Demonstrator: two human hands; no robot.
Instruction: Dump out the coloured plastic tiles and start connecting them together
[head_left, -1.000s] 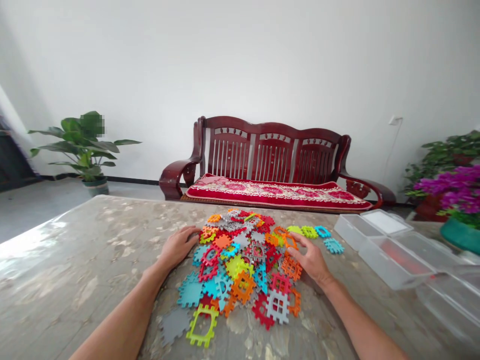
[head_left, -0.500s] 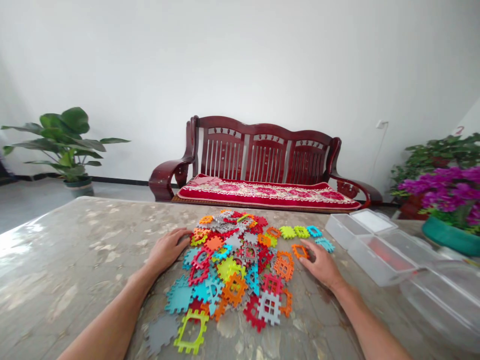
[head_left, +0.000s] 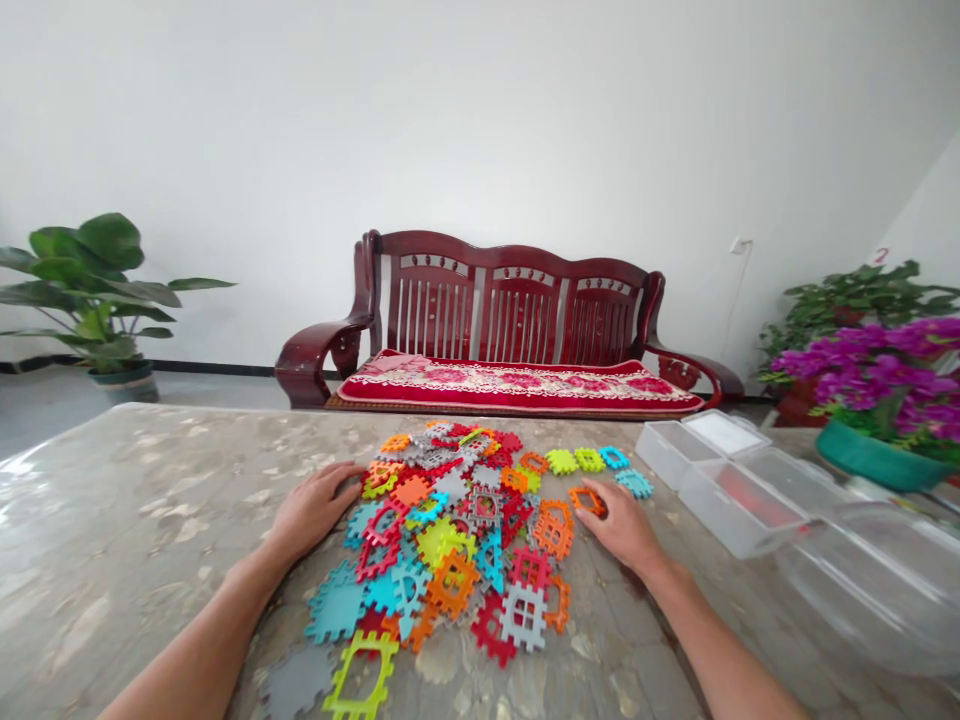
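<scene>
While the left hand [head_left: 313,508] rests loosely spread at the left edge of the pile [head_left: 448,542], seemingly holding nothing, the right hand [head_left: 622,525] pinches an orange piece [head_left: 577,503] just right of it. Drawing out single pieces looks like the step in hand; the next move seems to call for a steady, light pinch. A small red 2 [head_left: 880,256] shows at far right; no brand is legible.

Living room with wooden settee [head_left: 510,300]
</scene>
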